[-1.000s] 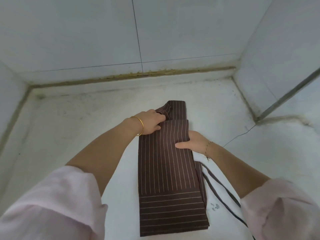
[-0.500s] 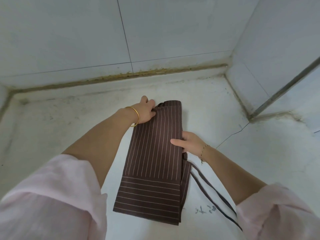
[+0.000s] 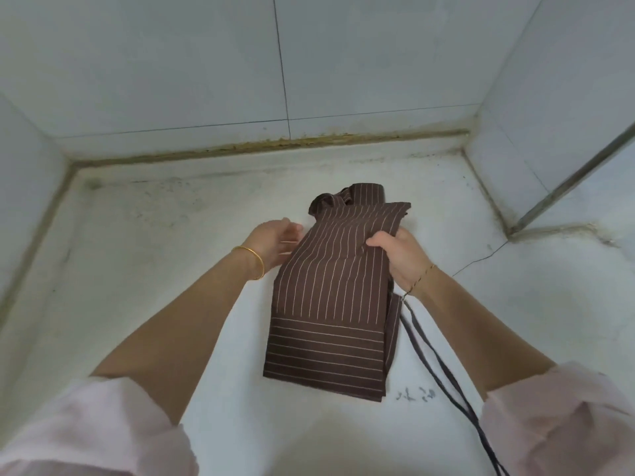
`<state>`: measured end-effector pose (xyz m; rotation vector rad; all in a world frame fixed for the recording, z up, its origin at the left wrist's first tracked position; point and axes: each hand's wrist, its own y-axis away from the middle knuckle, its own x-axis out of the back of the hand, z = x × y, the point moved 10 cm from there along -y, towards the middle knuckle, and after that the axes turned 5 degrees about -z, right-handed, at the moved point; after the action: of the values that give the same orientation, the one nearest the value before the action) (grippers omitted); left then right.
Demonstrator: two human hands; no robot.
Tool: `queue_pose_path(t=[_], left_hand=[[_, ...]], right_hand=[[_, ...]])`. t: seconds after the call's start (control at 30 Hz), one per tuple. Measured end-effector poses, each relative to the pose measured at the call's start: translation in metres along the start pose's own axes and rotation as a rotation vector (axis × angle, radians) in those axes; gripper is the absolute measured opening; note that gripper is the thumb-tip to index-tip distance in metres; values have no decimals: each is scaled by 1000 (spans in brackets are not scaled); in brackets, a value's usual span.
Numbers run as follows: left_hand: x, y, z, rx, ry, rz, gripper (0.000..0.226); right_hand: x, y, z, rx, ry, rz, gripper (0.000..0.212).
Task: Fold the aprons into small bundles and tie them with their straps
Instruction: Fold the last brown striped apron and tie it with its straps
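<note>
A brown pinstriped apron (image 3: 330, 317), folded into a long narrow strip, lies on a white counter (image 3: 154, 276). My right hand (image 3: 400, 257) grips the strip's right edge near its far end, thumb on top, and lifts that part of the cloth. My left hand (image 3: 275, 242) is at the strip's left edge, fingers spread and reaching under the raised cloth. Bunched fabric (image 3: 347, 197) shows at the far end. Two dark straps (image 3: 443, 376) trail from the right side toward me, off the bottom edge.
White tiled walls (image 3: 206, 80) enclose the counter at the back, left and right. A dirty caulk seam runs along the back wall's base. A crack (image 3: 481, 257) crosses the counter at the right. Small dark marks (image 3: 417, 395) sit near the apron's near corner.
My right hand has closed on the apron's right edge and raised the far part. My left hand left the far corner and came down to the left edge.
</note>
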<state>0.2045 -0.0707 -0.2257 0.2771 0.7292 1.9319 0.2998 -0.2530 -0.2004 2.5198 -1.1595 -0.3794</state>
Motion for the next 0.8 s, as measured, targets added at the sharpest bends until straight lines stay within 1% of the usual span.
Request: queue_pose_path(t=[0.07,0.1,0.17,0.23,0.3,0.37,0.53,0.63,0.67,0.7,0.73,0.8], left_hand=[[-14,16,-23,139,93,-126,37],[-19,25,-32,180,116,-176,38],[-29,36,-51,235,113,-270,39],[-39,46,-74,300,67,-335,38],[-47,57,-97,371,-4,-362,34],[-50,64,-113,426,-46,-373,34],[-46,76,-131,484,19,-400,40],[-42,81,-132,483,21,-409,41],[-38,78,-128,459,21,-391,38],[-33,73,-123,429,27,-355,36],[-27,67,-117,400,40,-310,37],[-15,57,-108,384,46,-260,53]], right_hand=[[1,4,-16,22,-61,24,22],[1,7,-25,39,-75,40,25],[3,13,-39,74,-106,76,28],[4,18,-52,109,-143,105,26],[2,24,-63,136,-133,101,18],[2,25,-73,149,-102,104,15],[-7,11,-89,190,-20,90,19],[-20,-11,-86,159,-9,47,19],[-23,-23,-79,123,46,52,22],[-22,-34,-67,62,158,69,27],[-18,-41,-52,-16,331,94,35],[-5,-52,-17,-175,656,126,46]])
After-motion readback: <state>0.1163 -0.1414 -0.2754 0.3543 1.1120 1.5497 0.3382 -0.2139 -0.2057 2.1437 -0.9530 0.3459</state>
